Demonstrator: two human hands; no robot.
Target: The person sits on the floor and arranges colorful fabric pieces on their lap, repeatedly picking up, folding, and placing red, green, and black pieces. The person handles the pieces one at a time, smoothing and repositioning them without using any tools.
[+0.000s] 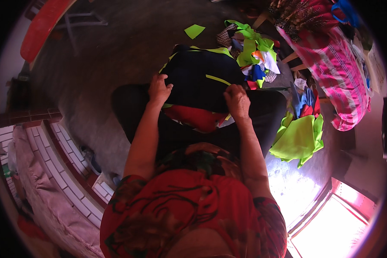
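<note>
Over my knees lies a dark navy cloth (198, 71) with yellow-green fabric showing along its far and left edges. My left hand (160, 90) is closed on the cloth's left edge. At the near right part of the cloth, my right hand (237, 102) has its fingers curled in on it; the fingertips are hidden. A narrow yellow-green strip (218, 80) runs across the dark surface toward my right hand. Below the near edge, red fabric (195, 119) sticks out between my wrists.
Mixed fabric scraps (256, 53) are heaped on the floor at the far right. Nearer lie bright green pieces (297, 138). A single green scrap (195, 31) rests beyond the cloth. Pink plaid fabric (331, 77) hangs at the right; white-tiled brickwork (62, 165) stands at the left.
</note>
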